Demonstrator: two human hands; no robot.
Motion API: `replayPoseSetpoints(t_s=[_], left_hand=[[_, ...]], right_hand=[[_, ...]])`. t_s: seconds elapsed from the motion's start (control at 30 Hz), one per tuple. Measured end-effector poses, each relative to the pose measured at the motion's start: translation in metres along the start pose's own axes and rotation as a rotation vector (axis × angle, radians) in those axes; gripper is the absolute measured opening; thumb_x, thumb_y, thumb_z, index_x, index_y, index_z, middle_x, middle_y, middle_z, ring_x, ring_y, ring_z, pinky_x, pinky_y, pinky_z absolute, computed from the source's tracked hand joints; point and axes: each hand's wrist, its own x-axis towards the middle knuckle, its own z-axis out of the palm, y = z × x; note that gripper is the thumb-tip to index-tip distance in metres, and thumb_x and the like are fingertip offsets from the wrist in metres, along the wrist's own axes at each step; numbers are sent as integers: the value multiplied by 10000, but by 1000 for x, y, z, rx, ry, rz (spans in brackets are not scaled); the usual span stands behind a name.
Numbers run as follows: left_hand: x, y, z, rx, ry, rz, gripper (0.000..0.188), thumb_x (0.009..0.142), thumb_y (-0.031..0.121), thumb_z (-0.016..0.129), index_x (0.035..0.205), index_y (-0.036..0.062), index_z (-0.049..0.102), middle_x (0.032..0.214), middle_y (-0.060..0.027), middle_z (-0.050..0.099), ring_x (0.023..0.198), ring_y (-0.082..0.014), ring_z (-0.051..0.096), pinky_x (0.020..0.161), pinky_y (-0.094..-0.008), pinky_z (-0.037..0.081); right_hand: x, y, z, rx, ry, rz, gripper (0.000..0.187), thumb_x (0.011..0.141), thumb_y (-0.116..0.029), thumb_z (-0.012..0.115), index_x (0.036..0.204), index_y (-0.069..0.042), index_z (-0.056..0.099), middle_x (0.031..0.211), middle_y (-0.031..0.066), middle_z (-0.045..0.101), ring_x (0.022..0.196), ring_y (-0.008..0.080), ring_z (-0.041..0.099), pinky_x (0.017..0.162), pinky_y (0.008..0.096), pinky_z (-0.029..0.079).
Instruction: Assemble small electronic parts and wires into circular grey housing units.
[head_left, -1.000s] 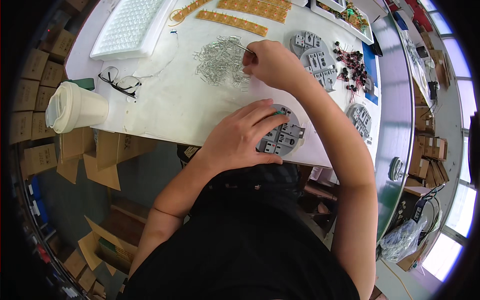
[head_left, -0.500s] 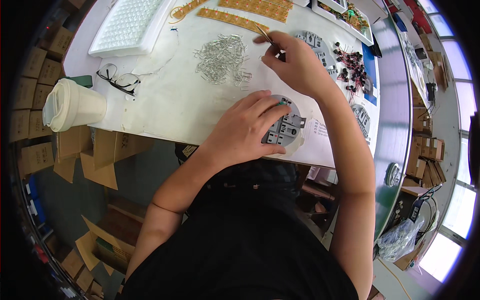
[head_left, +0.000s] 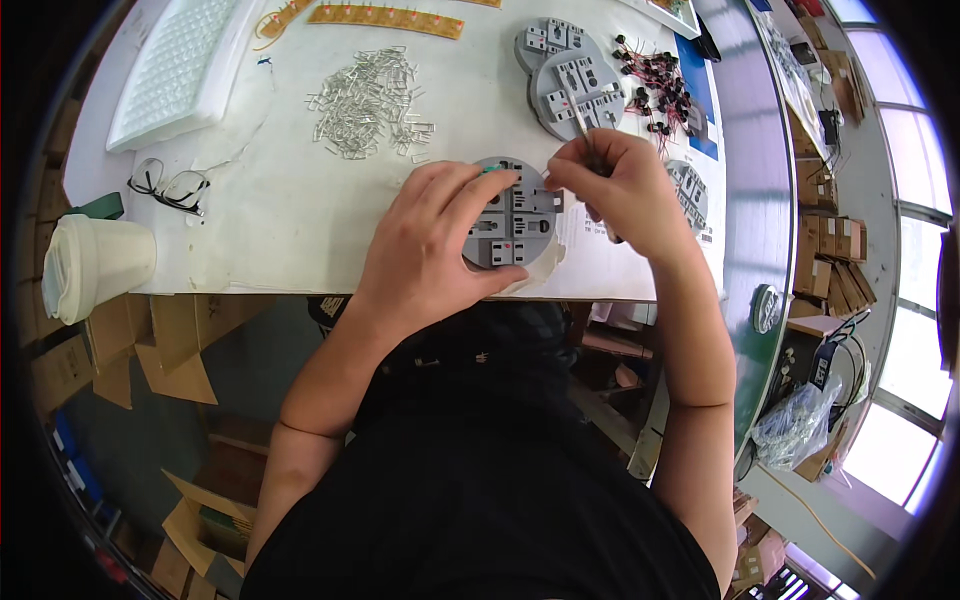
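My left hand (head_left: 425, 235) grips the left side of a round grey plastic base (head_left: 540, 228), its thumb at the near edge and fingertips on the top. The base lies on the table and has raised blocks and slots. A bit of green shows by the left fingertips. At the base's right edge, my right hand (head_left: 630, 190) is closed round slim metal tweezers (head_left: 577, 112), which slant up and away from it. The thumb and index finger pinch together beside the base's tab; whether a small part sits between them is hidden.
A pile of small U-shaped metal pins (head_left: 368, 105) lies left of centre. Beyond my right hand are more grey bases (head_left: 578, 85) and black parts with red wires (head_left: 660, 90). Yellow-brown strips (head_left: 390, 18), a white tray (head_left: 180, 70), glasses (head_left: 170, 188) and a cream cup (head_left: 105, 260) stand around.
My right hand has come back from near the pins and strips to the right edge of the base, tweezers still in it. My left hand stays on the base. The view has shifted.
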Motion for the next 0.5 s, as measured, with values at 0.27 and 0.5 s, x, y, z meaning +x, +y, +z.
replayPoseSetpoints(t_s=[0.27,0.5], left_hand=[[-1,-3,4,-42,4,13,831,622,266,1018,1355,126,655,1304,-100,648,1259,-337,625,1044,-459,551],[-2,-2,2,-23,3,2,818,630,278,1018,1348,131,653,1305,-93,650,1266,-331,626,1044,-455,557]], right_hand=[[11,29,22,-30,80,-99,297,943,-235,789,962,59,747,772,87,730,653,104,611,600,309,505],[8,36,30,-104,113,-147,319,933,-259,806,969,53,748,793,98,719,681,131,625,636,310,512]])
